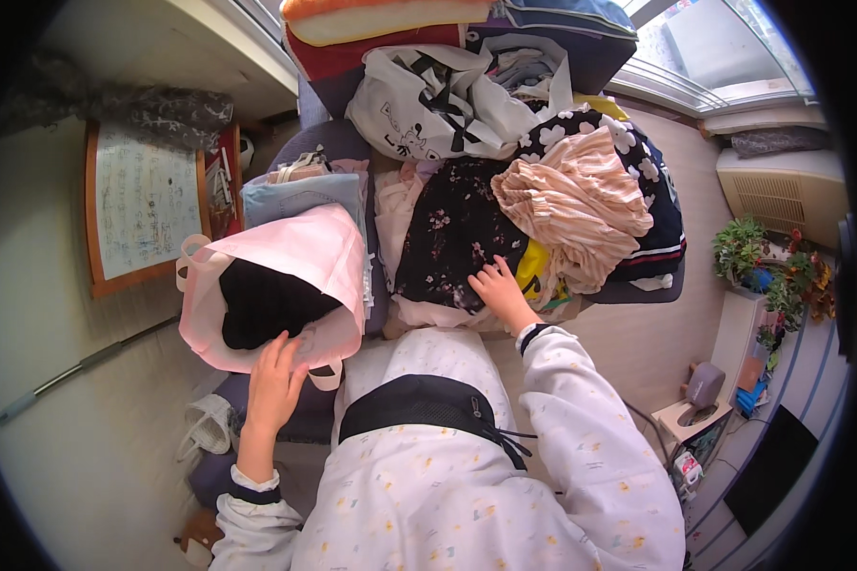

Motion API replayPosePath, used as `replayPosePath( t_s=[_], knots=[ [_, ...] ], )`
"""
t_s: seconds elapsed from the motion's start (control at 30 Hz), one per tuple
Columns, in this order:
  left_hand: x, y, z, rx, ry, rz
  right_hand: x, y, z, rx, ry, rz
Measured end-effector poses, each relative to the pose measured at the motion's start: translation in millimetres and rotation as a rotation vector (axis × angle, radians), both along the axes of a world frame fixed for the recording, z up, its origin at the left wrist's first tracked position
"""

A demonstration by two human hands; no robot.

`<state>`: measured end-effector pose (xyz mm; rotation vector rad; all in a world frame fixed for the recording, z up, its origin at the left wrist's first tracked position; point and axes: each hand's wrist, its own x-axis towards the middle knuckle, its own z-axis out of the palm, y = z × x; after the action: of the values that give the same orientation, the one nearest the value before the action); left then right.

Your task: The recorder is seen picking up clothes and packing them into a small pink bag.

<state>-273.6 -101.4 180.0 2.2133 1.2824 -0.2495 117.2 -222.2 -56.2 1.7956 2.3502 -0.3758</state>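
Observation:
A pink tote bag lies tipped with its mouth toward me at left, and black cloth shows inside. My left hand is at the bag's near rim, fingers stretched out against the rim and the black cloth. My right hand rests on a black floral garment, its fingers spread. Beside that garment sits a bunched pink striped garment, with a bit of yellow cloth between them. Dark clothing with white flower shapes is partly hidden beneath the striped one.
Behind the clothes stands a white bag stuffed with cloth. Folded light-blue clothes are stacked beyond the pink bag. A whiteboard leans at the left wall, near a metal pole. Plants and a tissue box stand at right.

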Motion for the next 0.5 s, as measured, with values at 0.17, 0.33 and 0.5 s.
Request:
replayPosePath(
  t_s=[0.17,0.33,0.5],
  knots=[
    [22,9,0,0.03,-0.109,0.014,12,50,57,0.088,0.48,-0.23],
    [72,22,-7,0.213,-0.46,-0.063,30,83,168,0.231,0.531,-0.189],
    [164,40,36,0.356,-0.612,-0.201,31,98,289,0.169,0.503,-0.109]
  ],
)
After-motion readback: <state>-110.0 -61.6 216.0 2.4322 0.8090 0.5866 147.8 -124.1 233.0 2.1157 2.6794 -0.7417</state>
